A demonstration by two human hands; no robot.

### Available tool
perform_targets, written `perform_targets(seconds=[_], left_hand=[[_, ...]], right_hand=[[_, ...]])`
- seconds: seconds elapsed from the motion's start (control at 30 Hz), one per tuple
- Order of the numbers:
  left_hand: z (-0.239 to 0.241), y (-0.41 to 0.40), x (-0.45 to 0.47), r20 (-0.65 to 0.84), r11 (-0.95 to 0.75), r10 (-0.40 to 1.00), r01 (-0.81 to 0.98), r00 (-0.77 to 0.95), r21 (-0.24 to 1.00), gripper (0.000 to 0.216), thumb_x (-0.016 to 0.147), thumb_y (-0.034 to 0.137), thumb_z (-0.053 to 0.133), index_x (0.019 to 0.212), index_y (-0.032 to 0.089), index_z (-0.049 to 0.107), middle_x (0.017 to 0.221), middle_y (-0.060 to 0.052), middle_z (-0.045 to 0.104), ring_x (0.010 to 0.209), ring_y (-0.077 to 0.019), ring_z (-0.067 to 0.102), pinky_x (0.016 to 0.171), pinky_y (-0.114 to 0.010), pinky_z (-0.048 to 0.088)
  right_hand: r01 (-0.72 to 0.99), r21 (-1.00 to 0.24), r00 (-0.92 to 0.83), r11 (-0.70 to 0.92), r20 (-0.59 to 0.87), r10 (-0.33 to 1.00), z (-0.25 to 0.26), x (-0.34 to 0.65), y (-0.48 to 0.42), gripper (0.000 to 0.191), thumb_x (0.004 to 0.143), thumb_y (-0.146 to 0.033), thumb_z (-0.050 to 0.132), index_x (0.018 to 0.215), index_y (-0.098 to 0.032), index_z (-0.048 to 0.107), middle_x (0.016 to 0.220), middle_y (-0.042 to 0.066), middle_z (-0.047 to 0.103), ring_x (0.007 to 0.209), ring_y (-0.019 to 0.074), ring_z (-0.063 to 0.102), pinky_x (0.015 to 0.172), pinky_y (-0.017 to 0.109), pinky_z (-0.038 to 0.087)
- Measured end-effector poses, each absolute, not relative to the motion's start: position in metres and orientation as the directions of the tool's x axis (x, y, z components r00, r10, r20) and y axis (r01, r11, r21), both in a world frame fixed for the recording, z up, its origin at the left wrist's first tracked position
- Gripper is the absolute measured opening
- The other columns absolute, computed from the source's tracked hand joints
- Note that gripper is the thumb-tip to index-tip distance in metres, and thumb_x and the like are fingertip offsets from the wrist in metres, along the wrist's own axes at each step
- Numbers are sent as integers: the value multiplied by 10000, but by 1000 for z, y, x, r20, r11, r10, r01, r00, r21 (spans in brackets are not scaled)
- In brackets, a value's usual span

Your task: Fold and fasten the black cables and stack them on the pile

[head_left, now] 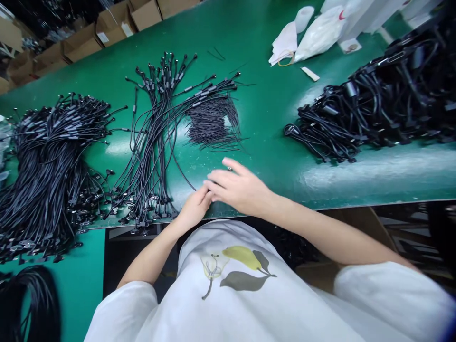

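Note:
My left hand is at the table's front edge, its fingers pinched on a black cable that curves down from a loose pile. My right hand meets it from the right, fingertips bent against the left fingers and slightly blurred. A small dark tip pokes out between the right fingers, apparently an end of the cable; the rest is hidden by the hands. Just beyond lies the pile of black cables with small plugs at both ends. Beside it sits a stack of thin black ties.
A thick heap of black cables covers the left side, with a coil below. Bundled cables fill the right. White bags lie at the back right. Cardboard boxes line the far edge of the green table.

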State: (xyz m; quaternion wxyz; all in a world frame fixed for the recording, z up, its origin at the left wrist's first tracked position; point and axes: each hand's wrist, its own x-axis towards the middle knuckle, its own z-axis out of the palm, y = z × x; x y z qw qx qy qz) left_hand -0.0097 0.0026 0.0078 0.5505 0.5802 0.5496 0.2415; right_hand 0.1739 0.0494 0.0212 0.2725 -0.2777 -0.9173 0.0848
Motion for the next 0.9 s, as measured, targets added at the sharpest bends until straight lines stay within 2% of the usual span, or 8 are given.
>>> perform_targets(seconds=[0.1,0.2,0.4,0.53,0.6,0.7,0.8,0.9], left_hand=[[25,-1,-15,-388,181,833,469,394,864,228,950,373,409,841,187,483,601,60,431,550,-101,395,567,-236,345],[46,-11,-19,-471,211,721,488,507,847,234,964,384,376,878,191,478,628,57,429,560,-107,408,559,-234,354],[54,-27,-14,-275,-344,779,752,563,562,255,984,277,303,838,189,492,776,-32,562,725,-172,527,651,-287,373],[39,-15,-15,-211,-367,824,778,526,509,251,966,239,325,825,184,525,744,-35,558,709,-177,521,638,-292,361],[35,-7,-22,-216,-214,855,700,472,681,252,966,299,367,844,180,554,705,-13,533,676,-158,502,627,-279,358],[33,2,-33,-242,159,936,306,256,939,286,942,426,446,859,176,559,625,35,441,566,-108,417,556,-241,329],[33,7,-32,-292,304,952,-165,94,938,302,869,461,581,802,171,529,612,56,377,509,-71,328,491,-212,286],[35,7,-25,-333,350,937,-334,109,875,316,816,449,663,791,160,540,620,54,382,501,-57,320,466,-197,278]], right_hand=[[445,-38,-861,894,254,440,13,179,37,198,979,-222,404,943,-114,566,811,76,588,761,192,525,701,346,380],[361,7,-909,933,227,350,17,186,24,232,995,-201,335,864,-153,521,714,31,527,633,168,450,561,319,232],[386,-136,-903,912,147,404,33,189,6,239,988,-201,342,842,-155,526,705,39,551,617,166,464,548,305,205],[510,-337,-846,792,-28,533,31,187,19,255,990,-266,394,872,-139,581,780,67,617,681,170,541,581,279,299],[483,-523,-833,702,-26,553,31,197,37,243,980,-324,441,937,-152,607,861,62,642,763,170,578,635,267,363],[583,-682,-560,442,57,827,25,219,75,239,964,-348,453,1002,-181,619,918,48,643,819,164,587,707,269,407],[815,-557,-171,162,36,985,6,228,112,201,903,-339,543,952,-165,630,936,81,630,787,187,568,680,293,392],[928,-348,-154,131,-39,987,-11,224,131,145,882,-261,536,906,-151,628,972,122,634,796,210,562,642,296,358]])
